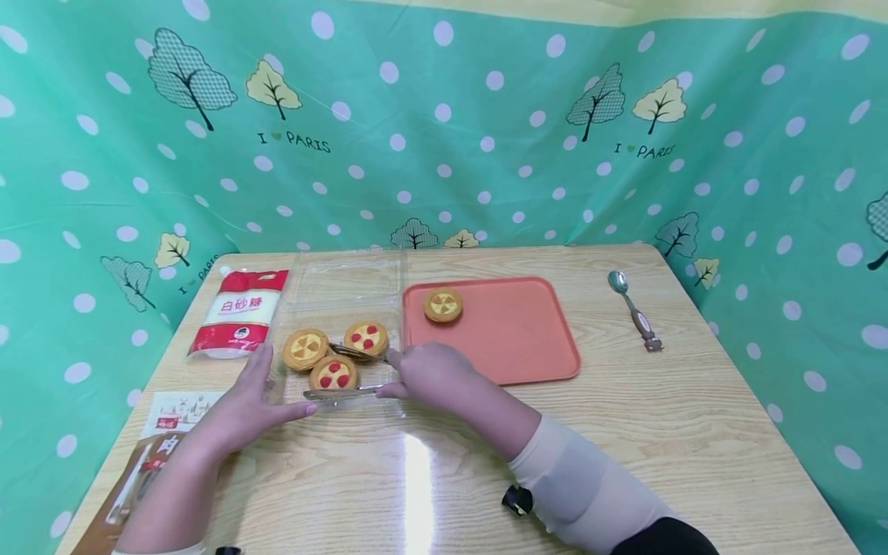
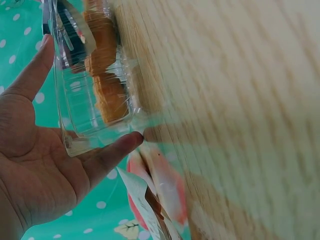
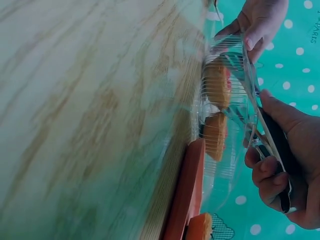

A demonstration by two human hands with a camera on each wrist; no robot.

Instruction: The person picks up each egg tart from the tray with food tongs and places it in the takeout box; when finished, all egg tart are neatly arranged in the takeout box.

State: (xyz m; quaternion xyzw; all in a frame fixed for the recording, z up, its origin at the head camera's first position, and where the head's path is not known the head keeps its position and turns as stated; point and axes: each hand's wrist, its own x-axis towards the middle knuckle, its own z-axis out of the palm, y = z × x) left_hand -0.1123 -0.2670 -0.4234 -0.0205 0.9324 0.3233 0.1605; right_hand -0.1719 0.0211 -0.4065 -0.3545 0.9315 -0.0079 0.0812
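Note:
My right hand (image 1: 433,374) grips metal tongs (image 3: 280,142) with dark handles. The tongs' arms are spread over a clear hinged plastic box (image 1: 347,281), one arm among the tarts and the other along the near edge. Inside are a tart with a yellow wedge-patterned top (image 1: 305,349) and two red-dotted tarts, one at the back (image 1: 365,339), the other in front (image 1: 334,374). My left hand (image 1: 253,408) rests against the box's left side, thumb and fingers spread. In the left wrist view, its fingers (image 2: 117,152) lie along the clear wall.
Right of the box lies a pink tray (image 1: 513,331) with a wedge-patterned tart (image 1: 442,305) at its back left. A spoon (image 1: 634,312) lies farther right. A red-and-white sugar bag (image 1: 241,312) stands left of the box; a brown-and-white packet (image 1: 149,455) lies beneath my left forearm.

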